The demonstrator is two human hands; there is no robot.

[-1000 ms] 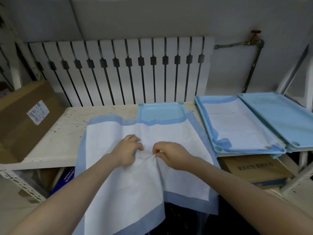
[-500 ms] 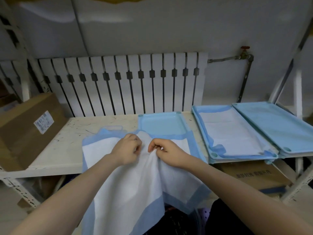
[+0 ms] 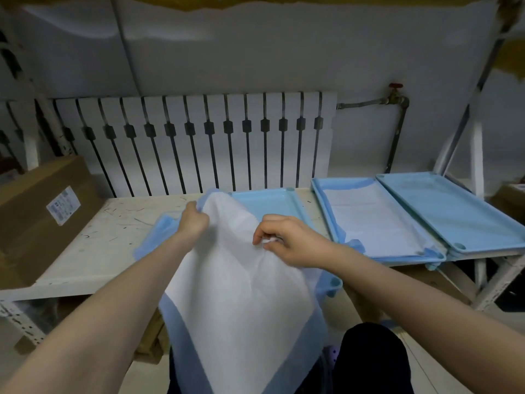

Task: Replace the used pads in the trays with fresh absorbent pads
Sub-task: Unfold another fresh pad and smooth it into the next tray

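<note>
A white absorbent pad [image 3: 238, 294] with a blue border drapes from the middle light-blue tray [image 3: 270, 200] down over the shelf's front edge. My left hand [image 3: 193, 223] grips the pad's far part and lifts it off the tray. My right hand [image 3: 287, 240] pinches a bunched fold of the pad a little nearer to me. The tray's far end and its near right corner [image 3: 335, 282] show bare. To the right, a second tray [image 3: 377, 223] holds a flat white pad.
A third light-blue tray [image 3: 454, 211] lies bare at the far right on the white shelf [image 3: 108, 240]. A cardboard box [image 3: 42, 209] stands at the left. A white radiator [image 3: 199, 137] lines the wall behind. More boxes sit under the shelf.
Both hands have lifted the pad and moved apart, the left going up and away. The pad has come off most of the middle tray, which now shows more bare blue.
</note>
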